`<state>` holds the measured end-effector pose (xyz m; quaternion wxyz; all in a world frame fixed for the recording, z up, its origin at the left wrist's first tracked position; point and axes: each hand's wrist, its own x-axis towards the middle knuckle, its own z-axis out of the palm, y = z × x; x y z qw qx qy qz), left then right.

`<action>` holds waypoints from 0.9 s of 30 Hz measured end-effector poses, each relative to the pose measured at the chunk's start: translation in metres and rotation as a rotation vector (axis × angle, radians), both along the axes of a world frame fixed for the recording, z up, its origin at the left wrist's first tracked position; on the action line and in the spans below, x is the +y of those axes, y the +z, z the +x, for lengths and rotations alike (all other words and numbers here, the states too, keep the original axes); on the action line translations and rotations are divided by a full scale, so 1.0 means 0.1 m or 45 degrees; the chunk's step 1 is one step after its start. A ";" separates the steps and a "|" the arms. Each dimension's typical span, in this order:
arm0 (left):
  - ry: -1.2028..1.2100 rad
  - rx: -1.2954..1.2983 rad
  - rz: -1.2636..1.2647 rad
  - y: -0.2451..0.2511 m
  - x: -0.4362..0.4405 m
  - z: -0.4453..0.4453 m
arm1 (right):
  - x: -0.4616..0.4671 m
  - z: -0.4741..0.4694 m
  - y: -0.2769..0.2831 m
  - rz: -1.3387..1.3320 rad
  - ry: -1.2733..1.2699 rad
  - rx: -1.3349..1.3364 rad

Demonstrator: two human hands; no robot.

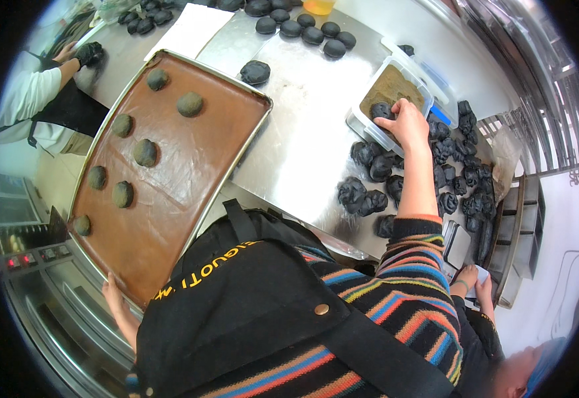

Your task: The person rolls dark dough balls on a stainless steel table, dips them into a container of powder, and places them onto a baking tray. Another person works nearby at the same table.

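My right hand [405, 122] reaches into a clear plastic tub [426, 97] of brown powder [394, 85]. Its thumb and fingers hold a round black dough ball [381, 110] against the powder. On the left, my left hand [115, 297] grips the near edge of a metal baking tray [204, 212]. A brown liner sheet [185, 164] covers the tray. Several powder-coated dough balls [145, 152] sit spaced apart on the liner, mostly along its left side. Part of my left hand is hidden below the tray rim.
Black dough lumps [364, 196] crowd the steel table [289, 164] around the tub. Smooth black balls [312, 35] stand at the back, and one dough piece [255, 72] lies beside the tray. Co-workers' hands show at left [89, 53] and right [468, 279], the latter near a scale [457, 246].
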<state>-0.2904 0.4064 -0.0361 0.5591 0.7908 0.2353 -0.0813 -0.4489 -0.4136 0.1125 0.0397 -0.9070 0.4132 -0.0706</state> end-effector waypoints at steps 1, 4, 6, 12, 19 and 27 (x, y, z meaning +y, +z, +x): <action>-0.011 0.002 -0.014 -0.01 -0.01 -0.01 | 0.00 0.04 0.00 -0.028 -0.014 -0.022; -0.012 -0.009 -0.013 0.00 -0.05 -0.02 | -0.02 0.16 -0.04 -0.141 -0.025 0.004; -0.018 -0.017 -0.020 0.03 -0.08 -0.02 | -0.05 0.21 -0.06 -0.126 0.023 0.076; -0.010 0.013 0.028 0.06 -0.13 -0.02 | -0.28 0.14 -0.09 0.610 0.213 -0.091; -0.031 0.020 -0.028 -0.04 -0.02 0.01 | -0.36 0.04 -0.14 0.482 0.208 -0.398; -0.025 0.044 0.013 -0.02 -0.05 -0.01 | -0.10 0.21 -0.13 0.024 0.034 0.092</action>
